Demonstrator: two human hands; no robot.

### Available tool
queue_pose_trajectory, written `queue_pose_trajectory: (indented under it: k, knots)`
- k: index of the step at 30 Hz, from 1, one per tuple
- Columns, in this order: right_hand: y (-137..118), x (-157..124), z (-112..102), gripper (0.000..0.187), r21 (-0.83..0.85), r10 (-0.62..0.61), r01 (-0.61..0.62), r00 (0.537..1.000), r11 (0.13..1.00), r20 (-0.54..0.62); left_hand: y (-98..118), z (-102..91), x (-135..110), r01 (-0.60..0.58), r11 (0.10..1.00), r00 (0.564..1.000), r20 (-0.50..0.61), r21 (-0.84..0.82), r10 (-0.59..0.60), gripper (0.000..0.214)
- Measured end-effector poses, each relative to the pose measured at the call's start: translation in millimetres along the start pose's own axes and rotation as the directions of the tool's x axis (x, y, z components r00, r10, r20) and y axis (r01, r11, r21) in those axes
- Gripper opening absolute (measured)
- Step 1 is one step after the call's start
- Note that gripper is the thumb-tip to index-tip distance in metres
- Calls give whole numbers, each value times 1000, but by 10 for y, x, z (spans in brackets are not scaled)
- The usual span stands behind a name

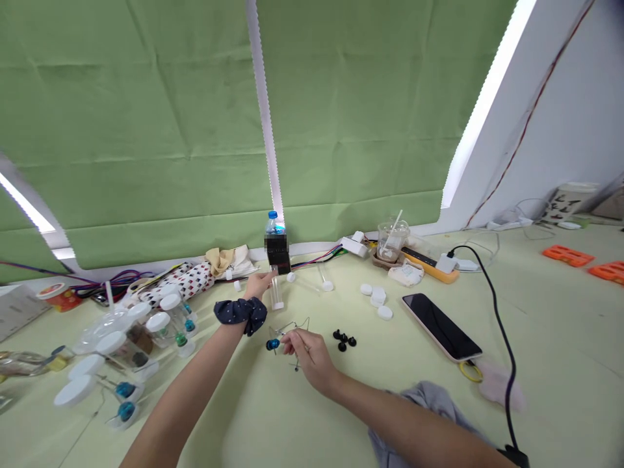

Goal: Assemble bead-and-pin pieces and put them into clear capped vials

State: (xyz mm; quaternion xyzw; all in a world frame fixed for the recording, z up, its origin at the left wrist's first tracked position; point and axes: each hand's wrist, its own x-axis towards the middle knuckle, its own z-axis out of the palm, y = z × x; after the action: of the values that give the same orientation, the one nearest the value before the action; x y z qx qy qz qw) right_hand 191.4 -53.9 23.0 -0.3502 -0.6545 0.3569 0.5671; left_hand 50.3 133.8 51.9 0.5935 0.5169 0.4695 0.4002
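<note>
My left hand is stretched forward, its fingers closed on the upper part of a clear tube that stands with a white end on the table. A dark dotted scrunchie is round that wrist. My right hand is closed in a pinch on a thin bent wire piece. A blue-and-black part shows at its left side. Several small black knob-like pieces lie just right of this hand. Beyond them are several round white caps. Another clear tube is behind.
Several white-lidded clear jars stand at the left. A bottle with a blue cap is at the back. At the right are a phone, a black cable, a plastic cup and orange pieces.
</note>
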Motion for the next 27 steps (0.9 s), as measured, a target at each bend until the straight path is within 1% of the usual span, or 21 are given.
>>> queue_pose_trajectory:
  k: [3,4,5,6,7,9,11,12,14,15,16,18,20,22,24,27]
  knots:
    - [-32,6,-18,40,-68,-39,36,998,997,-48,142,-106,-103,-9,997,1000,3,-73,9,43]
    - [-39,9,-25,40,-83,-41,36,997,996,-63,205,-157,-161,-19,994,1000,-1,-108,19,42]
    - [-42,12,-31,40,-90,-37,29,996,995,-80,267,-214,-235,-38,983,999,-3,-180,38,41]
    - [-43,15,-37,40,-91,-27,18,995,996,-98,324,-275,-324,-66,974,997,12,-218,71,40]
    - [-42,19,-43,40,-87,-12,2,993,996,-117,369,-337,-428,-94,974,993,43,-208,106,39]
    - [-37,26,-51,39,-73,18,-30,988,997,-153,401,-455,-669,-177,981,978,94,-79,184,37]
    - [-37,36,-56,37,-61,37,-49,981,997,-189,339,-556,-929,-289,946,953,141,147,269,35]
    - [-40,41,-57,36,-56,41,-54,978,997,-205,275,-598,-1054,-346,901,935,177,261,307,36]
    - [-52,50,-57,34,-43,42,-53,973,998,-229,105,-666,-1273,-453,786,891,245,421,382,40]
    - [-61,53,-56,34,-33,41,-50,972,998,-232,11,-692,-1361,-486,730,874,277,480,400,41]
    - [-71,54,-55,35,-22,40,-46,973,999,-228,-80,-714,-1432,-499,682,866,290,534,406,40]
    - [-90,52,-49,35,1,33,-33,978,999,-205,-236,-745,-1526,-498,597,862,281,629,423,36]
    - [-106,43,-38,36,23,23,-19,986,1000,-167,-339,-757,-1572,-451,559,880,239,696,411,37]
    - [-119,28,-21,37,38,14,-10,993,999,-119,-383,-753,-1595,-426,547,889,223,721,399,37]
    - [-132,14,-1,38,46,7,-4,997,999,-72,-383,-742,-1613,-425,547,891,225,722,395,38]
    - [-153,1,26,37,46,0,2,999,999,-34,-350,-730,-1644,-446,561,886,252,698,390,37]
